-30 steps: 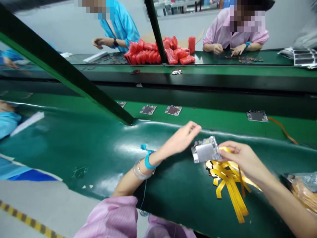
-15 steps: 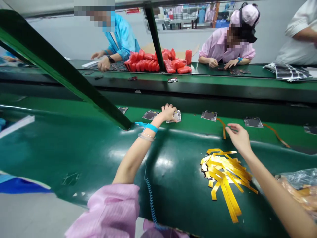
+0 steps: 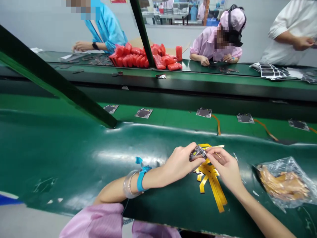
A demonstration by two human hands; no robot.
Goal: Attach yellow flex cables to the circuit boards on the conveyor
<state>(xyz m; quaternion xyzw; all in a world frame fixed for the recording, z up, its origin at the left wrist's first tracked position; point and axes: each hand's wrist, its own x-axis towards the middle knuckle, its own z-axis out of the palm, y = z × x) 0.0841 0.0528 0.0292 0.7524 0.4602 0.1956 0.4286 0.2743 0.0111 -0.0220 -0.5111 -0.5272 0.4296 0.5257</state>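
Note:
My left hand (image 3: 179, 162) and my right hand (image 3: 224, 165) meet over the dark green mat (image 3: 99, 165), both pinching a small circuit board (image 3: 197, 152) held between their fingertips. Just under them lies a pile of yellow flat cable strips (image 3: 211, 181). My left wrist wears a blue strap and a clear bangle. On the green belt (image 3: 173, 119) beyond, several more boards lie in a row, one of them (image 3: 203, 112) with an orange cable attached.
A clear bag of orange strips (image 3: 283, 185) lies at the right. A slanting green post (image 3: 56, 84) crosses the left. Across the far bench sit red packets (image 3: 146, 56), a stack of sheets (image 3: 268, 70), and other people working.
My left hand has come back from the belt with a board. My right hand has drawn in from the belt to meet it above the yellow strips.

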